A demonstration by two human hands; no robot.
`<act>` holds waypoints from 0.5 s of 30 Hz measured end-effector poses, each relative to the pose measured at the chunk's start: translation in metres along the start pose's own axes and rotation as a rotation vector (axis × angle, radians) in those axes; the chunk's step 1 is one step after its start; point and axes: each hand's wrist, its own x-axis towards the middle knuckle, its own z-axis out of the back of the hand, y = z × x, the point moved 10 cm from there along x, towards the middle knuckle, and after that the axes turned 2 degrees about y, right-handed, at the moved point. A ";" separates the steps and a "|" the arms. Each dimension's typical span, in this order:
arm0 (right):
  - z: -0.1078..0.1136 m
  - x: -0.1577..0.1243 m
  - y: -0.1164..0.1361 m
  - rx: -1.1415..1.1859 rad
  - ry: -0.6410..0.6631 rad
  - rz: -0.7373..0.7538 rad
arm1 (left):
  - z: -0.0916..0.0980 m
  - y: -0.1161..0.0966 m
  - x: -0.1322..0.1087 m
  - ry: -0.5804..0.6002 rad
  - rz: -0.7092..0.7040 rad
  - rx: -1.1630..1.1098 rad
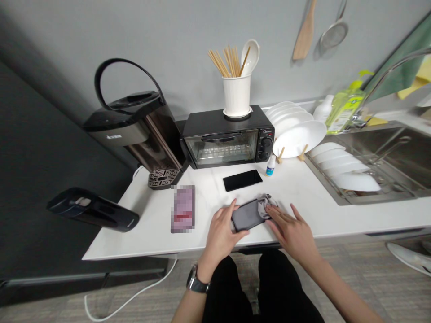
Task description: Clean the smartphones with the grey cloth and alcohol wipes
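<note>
A dark phone case lies on the white counter, its inner side apparently up. My left hand grips its left end, with the thumb along the near edge and fingers at the far corner. At the case's right end is a crumpled grey cloth. My right hand presses the cloth down with its fingertips, the index finger and thumb partly spread. Just beyond the case lies a black smartphone, apart from both hands. A small white bottle with a blue label stands to the phone's right.
Behind the phone stands a black toaster oven carrying a white utensil cup. On the left are a water dispenser, a dark tumbler and a blurred purple packet. Plates and a sink are on the right.
</note>
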 end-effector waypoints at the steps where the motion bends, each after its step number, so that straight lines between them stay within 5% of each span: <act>1: -0.001 0.002 -0.004 -0.019 -0.022 -0.007 | 0.000 -0.001 0.000 0.002 -0.001 0.003; 5: -0.009 0.019 0.007 -0.015 -0.097 -0.041 | -0.001 -0.003 0.002 0.005 -0.004 0.003; 12: -0.029 0.038 0.094 0.232 0.034 0.114 | -0.001 0.002 -0.004 0.018 -0.064 -0.002; 15: -0.021 0.024 0.091 0.276 0.075 0.126 | 0.000 0.009 -0.006 0.005 -0.005 0.024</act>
